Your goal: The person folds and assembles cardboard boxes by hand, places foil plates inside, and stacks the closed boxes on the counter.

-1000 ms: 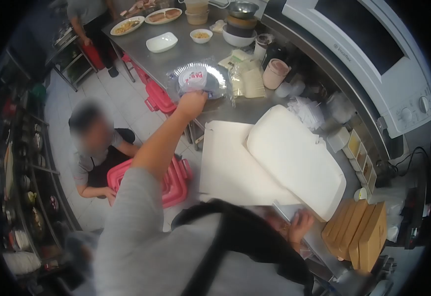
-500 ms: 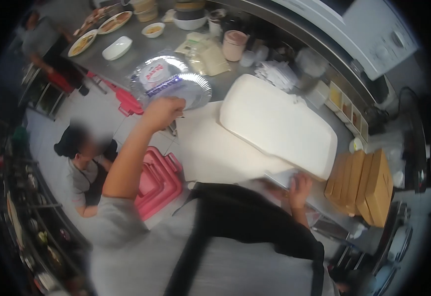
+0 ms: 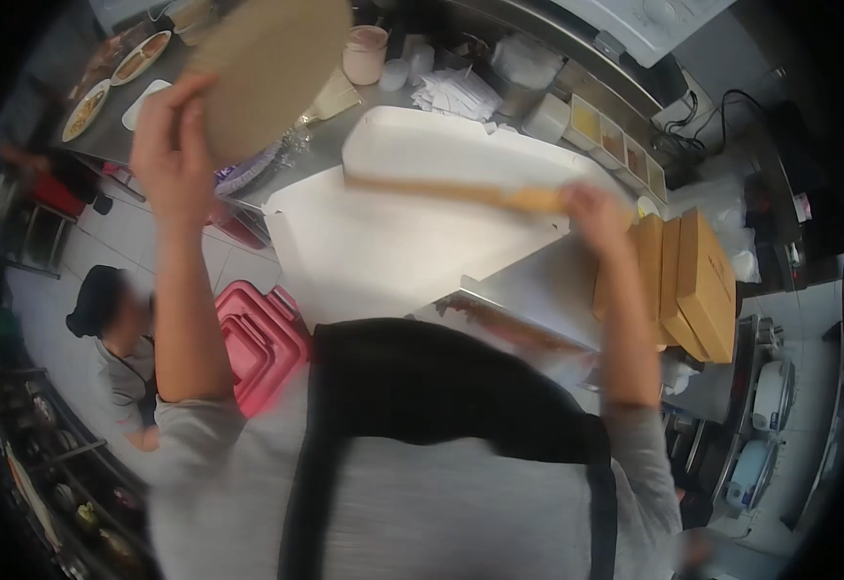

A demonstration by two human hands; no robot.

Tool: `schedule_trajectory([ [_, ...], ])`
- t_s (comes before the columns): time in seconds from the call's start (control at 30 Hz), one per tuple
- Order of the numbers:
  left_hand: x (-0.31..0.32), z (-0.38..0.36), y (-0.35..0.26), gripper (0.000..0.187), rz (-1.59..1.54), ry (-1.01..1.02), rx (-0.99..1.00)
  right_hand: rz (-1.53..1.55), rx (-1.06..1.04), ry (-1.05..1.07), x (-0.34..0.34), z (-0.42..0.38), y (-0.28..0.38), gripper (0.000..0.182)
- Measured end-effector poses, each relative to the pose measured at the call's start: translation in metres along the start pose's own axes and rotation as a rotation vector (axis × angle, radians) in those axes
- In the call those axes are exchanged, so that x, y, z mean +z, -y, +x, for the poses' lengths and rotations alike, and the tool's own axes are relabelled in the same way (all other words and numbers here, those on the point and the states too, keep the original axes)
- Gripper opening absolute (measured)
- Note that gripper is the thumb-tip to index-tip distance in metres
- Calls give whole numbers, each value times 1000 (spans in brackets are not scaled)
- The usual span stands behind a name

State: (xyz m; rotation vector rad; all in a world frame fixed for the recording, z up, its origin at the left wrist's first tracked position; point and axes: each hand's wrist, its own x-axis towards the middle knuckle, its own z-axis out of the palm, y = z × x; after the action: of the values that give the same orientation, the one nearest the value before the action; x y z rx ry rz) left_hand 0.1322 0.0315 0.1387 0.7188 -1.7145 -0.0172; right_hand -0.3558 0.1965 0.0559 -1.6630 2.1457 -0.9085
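My left hand, raised at the upper left, is closed on a flat brown cardboard-like piece with a rounded edge. My right hand grips one end of a long, narrow brown strip, which may be another flat piece seen edge-on; blur hides its kind. The strip lies across my view above a large, open white box on the counter. Partly hidden behind the brown piece at left are shiny, plastic-wrapped foil trays.
Brown cardboard boxes stand at the right. Along the back are a pink-filled jar, a pile of white papers and a sectioned condiment holder. Pink bins sit lower left, near a co-worker in a dark cap.
My left hand has risen and now holds the flat brown piece. My right hand has moved up from the counter's front edge and now holds the brown strip. The view has shifted.
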Motion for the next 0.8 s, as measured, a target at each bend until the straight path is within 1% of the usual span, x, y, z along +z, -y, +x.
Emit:
schedule_trajectory([
  [0.03,-1,-2,2,21,-71,-48,-30,67,21,33,-29,20,15,20],
  [0.07,-3,-3,3,20,-141,-98,-56,176,114,92,-56,45,16,21],
  [0.1,-5,-2,5,20,-209,-152,-78,270,98,154,-79,63,23,21],
  [0.13,-9,-2,3,20,-140,-162,-88,363,77,216,-97,77,33,21],
  [0.17,-12,-3,3,20,-139,-172,-87,326,129,192,-106,85,44,18],
  [0.23,-18,-5,1,21,-136,-191,-84,224,92,254,-114,83,49,16],
  [0.33,-26,-6,-11,26,-15,-235,-24,74,-102,-11,-104,59,36,14],
  [0.4,-18,-15,-30,30,-61,-299,-38,-327,-504,-250,-88,6,59,14],
  [0.43,-11,-20,-41,33,-80,-331,-44,-410,-629,-266,-77,-23,63,20],
  [0.47,-2,-26,-53,40,-58,-238,53,-477,-696,-261,-64,-48,59,26],
  [0.5,9,-29,-56,36,-56,-130,255,-573,-709,-240,-48,-67,43,29],
  [0.53,23,-29,-79,31,-25,-43,409,-635,-680,-189,-32,-83,34,31],
  [0.57,39,-32,-90,26,-18,69,518,-560,-682,-222,-15,-98,30,32],
  [0.6,55,-45,-99,24,-22,161,528,-535,-642,-192,3,-107,10,30],
  [0.63,74,-61,-100,27,-45,235,577,-457,-613,-186,13,-116,7,25],
  [0.7,107,-96,-103,32,-75,421,598,-383,-537,-198,31,-126,-11,18],
  [0.8,147,-159,-78,38,1,826,509,-340,-320,-260,31,-133,-34,24],
])
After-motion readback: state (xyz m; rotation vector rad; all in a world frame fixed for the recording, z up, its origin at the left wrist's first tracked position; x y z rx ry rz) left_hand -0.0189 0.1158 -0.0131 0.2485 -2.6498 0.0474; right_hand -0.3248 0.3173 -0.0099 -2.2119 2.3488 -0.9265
